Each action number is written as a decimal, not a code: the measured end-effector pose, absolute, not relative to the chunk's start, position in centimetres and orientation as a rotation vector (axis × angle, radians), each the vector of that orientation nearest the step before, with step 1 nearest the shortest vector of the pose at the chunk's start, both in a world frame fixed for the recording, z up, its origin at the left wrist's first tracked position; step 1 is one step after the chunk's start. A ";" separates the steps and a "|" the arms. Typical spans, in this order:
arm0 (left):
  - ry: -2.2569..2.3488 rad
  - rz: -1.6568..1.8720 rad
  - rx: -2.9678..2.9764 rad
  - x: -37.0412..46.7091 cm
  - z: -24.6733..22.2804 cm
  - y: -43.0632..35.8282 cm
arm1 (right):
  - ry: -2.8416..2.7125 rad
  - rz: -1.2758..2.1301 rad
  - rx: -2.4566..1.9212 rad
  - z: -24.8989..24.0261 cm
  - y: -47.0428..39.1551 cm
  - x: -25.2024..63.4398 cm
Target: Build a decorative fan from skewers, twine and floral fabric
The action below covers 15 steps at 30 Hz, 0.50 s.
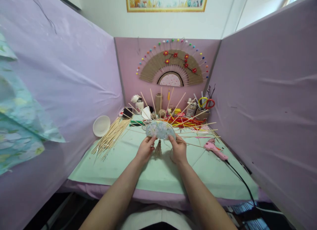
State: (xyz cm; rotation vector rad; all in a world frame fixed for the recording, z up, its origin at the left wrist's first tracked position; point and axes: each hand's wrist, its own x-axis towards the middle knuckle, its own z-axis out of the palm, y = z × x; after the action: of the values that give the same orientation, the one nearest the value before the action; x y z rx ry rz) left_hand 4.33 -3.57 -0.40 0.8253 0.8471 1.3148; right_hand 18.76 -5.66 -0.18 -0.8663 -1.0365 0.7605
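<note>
A half-round piece covered in pale blue floral fabric (160,129) is held up above the green tabletop, with thin wooden sticks fanning out from behind it. My left hand (146,148) pinches its lower left corner between thumb and fingers. At the lower right corner, my right hand (178,148) grips it the same way, thumb on the front. A beige tassel (158,148) hangs below the middle of the piece, between my hands. The fingers behind the fabric are partly hidden.
Loose wooden sticks (111,134) and a white bowl (101,126) lie left. A pink glue gun (215,150) with a black cord rests right. Behind stand bottles, scissors (210,103) and red and yellow strips. A decorated fan (173,63) hangs on the back panel.
</note>
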 end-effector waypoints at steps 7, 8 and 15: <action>0.916 1.458 0.914 5.3 -0.1 -4.8 | -1.003 0.540 -0.990 -0.3 -5.5 19.1; 0.919 1.454 0.906 5.7 0.0 -5.2 | -0.999 0.530 -0.998 -0.4 -5.5 19.1; 0.815 1.350 0.808 9.4 0.7 -7.5 | -1.018 0.507 -1.009 -0.5 -5.4 19.3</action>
State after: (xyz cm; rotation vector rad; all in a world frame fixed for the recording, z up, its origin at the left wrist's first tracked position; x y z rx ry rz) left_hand 9.35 -7.52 0.75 0.8080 0.8147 1.3502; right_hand 19.27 -5.37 -0.53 -1.0093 -1.0181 0.5074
